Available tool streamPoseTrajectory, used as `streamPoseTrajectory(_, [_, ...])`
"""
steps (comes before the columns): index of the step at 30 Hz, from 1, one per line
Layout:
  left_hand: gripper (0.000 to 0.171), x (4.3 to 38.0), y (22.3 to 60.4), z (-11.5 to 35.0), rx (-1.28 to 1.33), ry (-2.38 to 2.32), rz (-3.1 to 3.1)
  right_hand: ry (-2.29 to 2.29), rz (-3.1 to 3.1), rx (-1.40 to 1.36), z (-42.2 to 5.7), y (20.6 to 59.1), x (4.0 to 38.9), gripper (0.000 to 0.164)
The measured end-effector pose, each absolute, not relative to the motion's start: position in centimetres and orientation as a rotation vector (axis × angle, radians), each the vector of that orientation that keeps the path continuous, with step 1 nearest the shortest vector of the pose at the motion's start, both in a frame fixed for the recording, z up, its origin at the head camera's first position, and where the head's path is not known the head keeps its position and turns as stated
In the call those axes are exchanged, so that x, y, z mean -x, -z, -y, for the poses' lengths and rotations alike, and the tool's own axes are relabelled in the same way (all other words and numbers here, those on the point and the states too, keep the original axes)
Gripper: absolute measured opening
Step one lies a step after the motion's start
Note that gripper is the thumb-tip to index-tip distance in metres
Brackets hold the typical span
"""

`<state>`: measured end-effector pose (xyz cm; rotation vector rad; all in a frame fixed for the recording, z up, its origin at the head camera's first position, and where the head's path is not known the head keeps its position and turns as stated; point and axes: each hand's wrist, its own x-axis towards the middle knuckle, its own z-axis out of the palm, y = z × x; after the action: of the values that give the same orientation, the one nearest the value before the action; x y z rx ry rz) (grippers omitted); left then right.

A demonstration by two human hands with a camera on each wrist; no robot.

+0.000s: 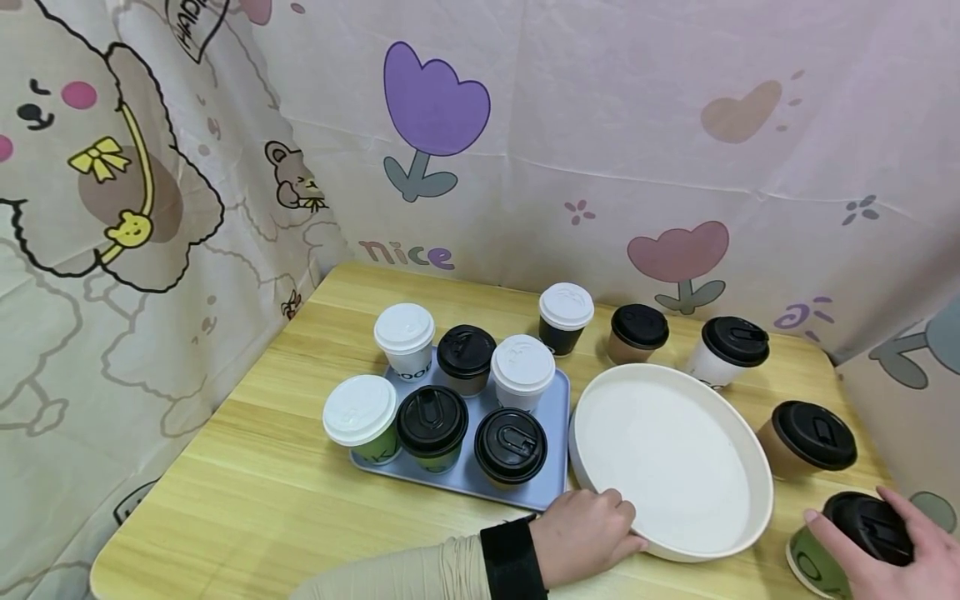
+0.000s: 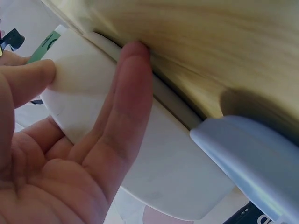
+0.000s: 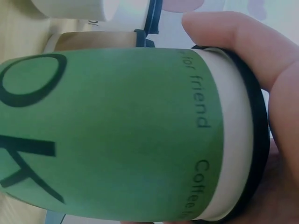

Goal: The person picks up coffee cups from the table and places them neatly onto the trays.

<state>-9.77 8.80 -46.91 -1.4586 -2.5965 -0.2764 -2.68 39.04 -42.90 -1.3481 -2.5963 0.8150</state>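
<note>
At the table's front, my left hand [image 1: 585, 533] grips the near-left rim of a round white tray [image 1: 671, 450]. In the left wrist view, the thumb [image 2: 35, 79] lies against the tray's outer wall [image 2: 159, 154], and other fingers reach over its edge. My right hand [image 1: 911, 550] holds a green paper coffee cup [image 1: 813, 558] by its black lid [image 1: 870, 525], right of the tray. Dark lettering runs over the cup's green side [image 3: 126, 130] in the right wrist view. Whether its base touches the table cannot be told.
A blue rectangular tray [image 1: 555, 450] holds several lidded cups in two rows, left of the round tray. Behind and right stand a black cup with white lid [image 1: 566, 317], a small brown cup [image 1: 637, 333], a white cup [image 1: 723, 354] and a brown cup [image 1: 806, 442]. A printed curtain hangs behind.
</note>
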Motion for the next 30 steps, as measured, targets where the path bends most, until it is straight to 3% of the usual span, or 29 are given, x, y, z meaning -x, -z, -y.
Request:
streamPoseTrajectory(7, [0.035, 9.7, 47.0, -8.9, 1.459, 0.286, 2.618, -0.859, 2.444, 1.33, -37.8, 42.2, 2.8, 0.099])
streamPoseTrajectory(17, [0.035, 9.7, 47.2, -8.8, 1.456, 0.272, 2.592, -1.089, 2.007, 1.265, -35.4, 41.1, 2.8, 0.075])
streamPoseTrajectory(30, [0.035, 9.6, 47.3, -8.8, 1.449, 0.252, 2.536, -0.969, 2.103, 1.033, -33.5, 39.4, 2.9, 0.078])
